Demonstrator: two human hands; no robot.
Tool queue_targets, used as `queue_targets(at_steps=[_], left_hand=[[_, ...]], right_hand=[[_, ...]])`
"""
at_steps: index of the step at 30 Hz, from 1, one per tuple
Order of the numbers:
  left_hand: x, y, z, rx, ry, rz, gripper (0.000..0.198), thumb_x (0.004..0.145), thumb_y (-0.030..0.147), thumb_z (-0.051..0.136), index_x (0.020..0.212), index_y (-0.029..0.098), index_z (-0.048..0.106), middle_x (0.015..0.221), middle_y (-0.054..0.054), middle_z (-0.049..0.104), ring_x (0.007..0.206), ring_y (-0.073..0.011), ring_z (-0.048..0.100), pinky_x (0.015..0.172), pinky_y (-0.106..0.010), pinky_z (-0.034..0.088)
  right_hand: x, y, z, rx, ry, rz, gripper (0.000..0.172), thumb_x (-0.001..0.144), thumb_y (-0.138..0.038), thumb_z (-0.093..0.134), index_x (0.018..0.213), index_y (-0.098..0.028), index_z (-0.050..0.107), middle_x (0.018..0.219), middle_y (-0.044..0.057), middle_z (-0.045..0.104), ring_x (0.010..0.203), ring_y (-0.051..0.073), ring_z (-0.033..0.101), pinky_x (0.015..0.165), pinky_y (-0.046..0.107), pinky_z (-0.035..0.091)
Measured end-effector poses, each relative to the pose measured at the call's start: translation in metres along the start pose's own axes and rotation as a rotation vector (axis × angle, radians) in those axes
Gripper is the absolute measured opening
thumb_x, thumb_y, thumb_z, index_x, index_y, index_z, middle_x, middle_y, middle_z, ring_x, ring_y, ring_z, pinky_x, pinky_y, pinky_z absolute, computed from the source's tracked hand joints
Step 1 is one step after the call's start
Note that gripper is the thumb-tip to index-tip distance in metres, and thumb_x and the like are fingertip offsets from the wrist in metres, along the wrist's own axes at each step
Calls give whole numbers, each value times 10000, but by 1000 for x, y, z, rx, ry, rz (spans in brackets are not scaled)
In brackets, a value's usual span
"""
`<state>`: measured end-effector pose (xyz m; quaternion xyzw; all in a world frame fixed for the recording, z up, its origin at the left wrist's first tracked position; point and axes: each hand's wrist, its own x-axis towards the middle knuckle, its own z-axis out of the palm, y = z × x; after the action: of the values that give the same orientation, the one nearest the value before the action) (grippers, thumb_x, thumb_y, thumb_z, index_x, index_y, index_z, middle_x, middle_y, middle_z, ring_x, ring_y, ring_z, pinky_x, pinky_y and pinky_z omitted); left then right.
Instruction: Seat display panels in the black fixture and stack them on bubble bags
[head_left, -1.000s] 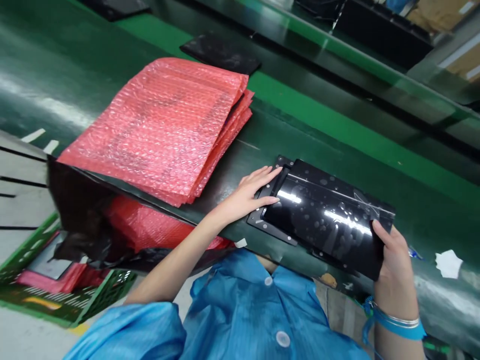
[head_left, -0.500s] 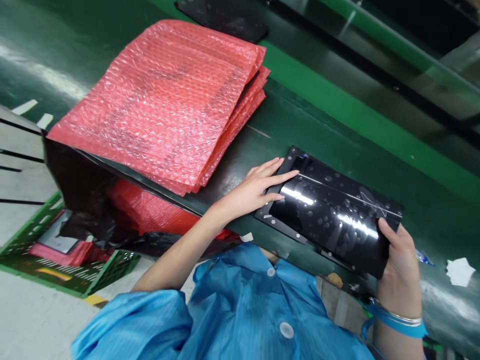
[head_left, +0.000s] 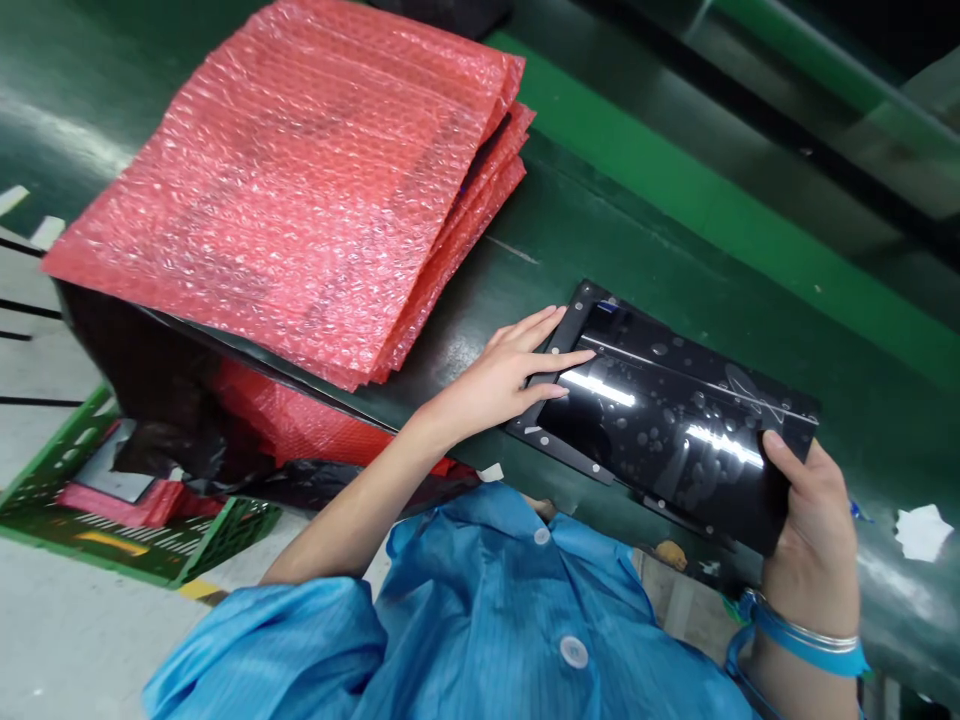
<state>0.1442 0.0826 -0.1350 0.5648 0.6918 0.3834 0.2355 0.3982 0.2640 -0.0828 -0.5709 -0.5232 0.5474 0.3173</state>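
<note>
A flat black display panel (head_left: 660,430), glossy and bubbled under a clear film, is in front of me at a slant. My right hand (head_left: 814,510) grips its right end, thumb on top and the other fingers mostly hidden underneath. At the left end, my left hand (head_left: 517,370) rests with fingers spread, its fingertips touching the panel's frame and glossy face. Left of the panel, a stack of red bubble-wrap bags (head_left: 300,190) lies on the green workbench (head_left: 630,230), with something dark showing between the layers.
Below the bench edge at left hangs a black plastic bag (head_left: 150,370) with red bubble wrap in it. A green crate (head_left: 172,560) on the floor holds red-wrapped items. A torn white piece (head_left: 922,532) lies at far right. A dark rail (head_left: 750,110) runs along the back.
The panel's right end and my right hand have shifted slightly to the right. My left hand stays spread on the left end. The view has moved a little, so the red stack appears further up-left.
</note>
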Motion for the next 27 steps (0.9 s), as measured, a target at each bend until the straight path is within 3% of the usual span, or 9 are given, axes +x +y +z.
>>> queue_targets(at_steps=[10,18,22,25,27], left_hand=[[-1,-1,2,4,22,16,439,905,319,657,1339,348,599,1619,-86,275,1503,-292,248,1165,-559,257],[0,5,1,-24,31,-27,365,970,383,542,1315,300,628,1609,-100,291,1505,-268,246,1177,-534,250],[1,7,2,-41,36,-43,357,971,392,539,1306,316,634,1608,-70,304,1502,-269,253,1184,-536,242],[1,7,3,-20,41,-53,350,984,385,512,1304,318,635,1609,-63,304,1505,-257,248,1186,-527,243],[1,7,2,14,39,-67,349,992,391,490,1302,320,635,1608,-62,304,1509,-264,235,1174,-542,255]], right_hand=[[12,2,-10,-51,9,27,526,406,-361,904,855,-183,697,764,50,704,787,311,703,771,461,590],[1,-6,5,-54,24,43,520,400,-372,896,832,-183,676,706,30,684,728,296,695,731,451,584],[5,-2,0,-101,1,46,550,408,-413,891,858,-193,666,713,20,682,698,276,683,683,411,568],[16,-6,-13,-317,-83,-1,547,483,-557,849,861,-200,678,712,25,684,686,255,668,617,352,529],[26,-14,-23,-681,-180,-27,561,525,-740,749,673,-209,642,568,27,623,556,235,614,507,321,456]])
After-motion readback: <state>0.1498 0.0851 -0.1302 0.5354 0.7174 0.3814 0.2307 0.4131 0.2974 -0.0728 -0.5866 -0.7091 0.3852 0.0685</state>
